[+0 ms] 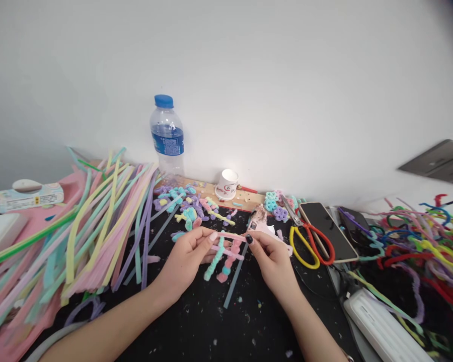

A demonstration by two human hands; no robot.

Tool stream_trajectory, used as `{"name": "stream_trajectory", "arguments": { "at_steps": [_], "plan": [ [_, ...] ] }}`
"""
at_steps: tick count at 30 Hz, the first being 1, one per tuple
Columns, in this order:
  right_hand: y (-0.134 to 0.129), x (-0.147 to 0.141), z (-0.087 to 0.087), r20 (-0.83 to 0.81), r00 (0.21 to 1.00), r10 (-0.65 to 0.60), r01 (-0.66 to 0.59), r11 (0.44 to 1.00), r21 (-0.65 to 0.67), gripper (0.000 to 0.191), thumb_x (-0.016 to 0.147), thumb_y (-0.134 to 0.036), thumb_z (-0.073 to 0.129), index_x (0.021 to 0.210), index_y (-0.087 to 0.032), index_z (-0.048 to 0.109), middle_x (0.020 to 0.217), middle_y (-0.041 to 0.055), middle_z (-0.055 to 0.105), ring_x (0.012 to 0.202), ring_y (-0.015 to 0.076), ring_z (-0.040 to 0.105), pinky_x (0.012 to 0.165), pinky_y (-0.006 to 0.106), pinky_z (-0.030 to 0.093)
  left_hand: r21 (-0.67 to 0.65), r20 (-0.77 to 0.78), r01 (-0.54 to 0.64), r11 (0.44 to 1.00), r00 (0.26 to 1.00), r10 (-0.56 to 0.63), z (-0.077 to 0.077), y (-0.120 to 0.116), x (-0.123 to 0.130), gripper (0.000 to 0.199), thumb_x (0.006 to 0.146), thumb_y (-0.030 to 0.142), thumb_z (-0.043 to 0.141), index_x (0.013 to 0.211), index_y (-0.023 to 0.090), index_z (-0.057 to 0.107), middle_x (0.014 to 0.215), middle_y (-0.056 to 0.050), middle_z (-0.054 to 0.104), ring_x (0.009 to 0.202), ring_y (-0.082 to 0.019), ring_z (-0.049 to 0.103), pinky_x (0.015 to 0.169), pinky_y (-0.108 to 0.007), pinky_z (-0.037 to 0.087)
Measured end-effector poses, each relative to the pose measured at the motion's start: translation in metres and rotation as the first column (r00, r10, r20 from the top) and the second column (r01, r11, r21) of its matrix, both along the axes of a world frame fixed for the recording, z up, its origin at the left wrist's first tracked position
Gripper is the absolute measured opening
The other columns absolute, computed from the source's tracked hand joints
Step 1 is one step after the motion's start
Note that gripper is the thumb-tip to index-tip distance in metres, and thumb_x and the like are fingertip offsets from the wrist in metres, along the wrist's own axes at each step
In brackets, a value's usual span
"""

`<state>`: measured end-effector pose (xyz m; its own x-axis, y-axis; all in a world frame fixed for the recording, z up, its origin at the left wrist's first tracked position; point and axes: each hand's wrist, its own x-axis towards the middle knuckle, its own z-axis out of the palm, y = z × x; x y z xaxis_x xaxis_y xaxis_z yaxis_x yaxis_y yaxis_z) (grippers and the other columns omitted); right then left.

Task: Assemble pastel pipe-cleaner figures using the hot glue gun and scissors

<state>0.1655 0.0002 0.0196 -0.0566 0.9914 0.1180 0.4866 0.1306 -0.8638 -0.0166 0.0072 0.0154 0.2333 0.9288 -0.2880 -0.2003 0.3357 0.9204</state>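
Observation:
Between my two hands a pink pipe cleaner [228, 235] is stretched level above the black table. My left hand [189, 256] pinches its left end, and my right hand [266, 251] pinches its right end. Below it hang a twisted mint pipe cleaner [214, 261] and a twisted pink one [231, 259] with a small blue band near its bottom. A pale lilac strip [234, 255] crosses both. Just beneath lies a translucent glue stick [234, 284]. Behind the hands sit several small pastel pipe-cleaner pieces [189, 208].
Pastel pipe cleaners [109, 221] heap at left, near a blue-capped bottle [168, 136]. A paper cup [227, 184] stands on a wooden board. Scissors [305, 241] lie beside a phone [328, 231] at right, near a white power strip [373, 327] and tangled bright pipe cleaners [430, 256].

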Motion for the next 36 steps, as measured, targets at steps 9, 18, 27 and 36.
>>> {"name": "stream_trajectory", "arguments": {
  "at_steps": [9,18,27,36],
  "plan": [
    [-0.0007,0.0052,0.0003,-0.120,0.993,0.011,-0.017,0.999,-0.049,0.028,0.085,-0.038,0.051,0.083,-0.016,0.068,0.069,0.0023,0.061,0.063,0.0155,0.051,0.055,0.025,0.039,0.020,0.117,0.136,0.991,0.984,-0.137,-0.0028,0.0014,-0.0043,0.019,0.083,0.036,0.054,0.086,0.017,0.056,0.087,-0.004,0.066,0.084,-0.020,0.066,0.079,-0.034,0.051],
    [-0.0022,0.0046,0.0010,-0.018,1.000,-0.001,0.001,1.000,-0.011,0.026,0.084,-0.035,0.052,0.081,-0.015,0.069,0.065,0.0017,0.060,0.057,0.0137,0.047,0.049,0.023,0.036,0.114,-0.037,0.125,0.986,0.992,-0.121,0.0009,0.0017,-0.0043,0.023,0.080,0.034,0.058,0.096,0.018,0.056,0.091,-0.006,0.068,0.087,-0.021,0.065,0.071,-0.028,0.049],
    [-0.0072,-0.0002,0.0024,0.069,0.996,0.064,-0.066,0.997,0.028,0.020,0.084,-0.025,0.050,0.082,-0.017,0.068,0.069,0.0025,0.065,0.054,0.0133,0.050,0.049,0.023,0.039,0.187,-0.147,0.144,0.972,0.982,-0.117,-0.0046,0.0030,-0.0042,0.015,0.077,0.030,0.059,0.084,0.017,0.059,0.076,-0.003,0.069,0.071,-0.018,0.063,0.062,-0.025,0.045],
    [-0.0074,0.0014,0.0019,0.096,0.993,0.066,-0.070,0.997,0.040,0.018,0.084,-0.024,0.050,0.084,-0.017,0.067,0.073,0.0036,0.067,0.056,0.0139,0.052,0.052,0.024,0.041,0.167,-0.164,0.171,0.971,0.976,-0.143,-0.0040,0.0048,-0.0053,0.015,0.078,0.032,0.059,0.081,0.017,0.062,0.065,0.002,0.060,0.060,-0.012,0.053,0.056,-0.021,0.039]
  ]
}}
